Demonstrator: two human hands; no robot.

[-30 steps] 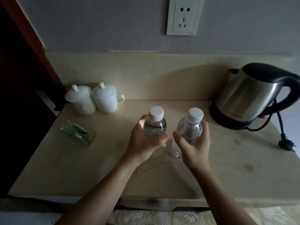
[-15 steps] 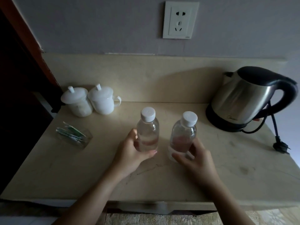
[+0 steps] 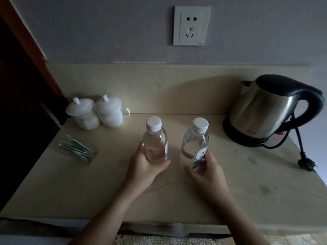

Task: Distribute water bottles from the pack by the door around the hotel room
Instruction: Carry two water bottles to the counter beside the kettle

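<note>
Two clear water bottles with white caps stand upright on the beige counter [image 3: 247, 183]. My left hand [image 3: 143, 167] grips the lower part of the left bottle [image 3: 155, 140], thumb and fingers curled round its base. My right hand [image 3: 203, 170] holds the base of the right bottle [image 3: 194, 144], whose label faces right. The bottles are a short gap apart, near the counter's middle.
A steel kettle [image 3: 265, 110] on a black base stands at the back right, its cord and plug [image 3: 306, 163] lying on the counter. Two lidded white cups [image 3: 95, 114] sit at the back left. A glass dish of sachets [image 3: 77, 151] lies left. A wall socket [image 3: 192, 25] is above.
The bottles have come down from being held above the counter to standing on it. Both hands have slid down to the bottles' bases.
</note>
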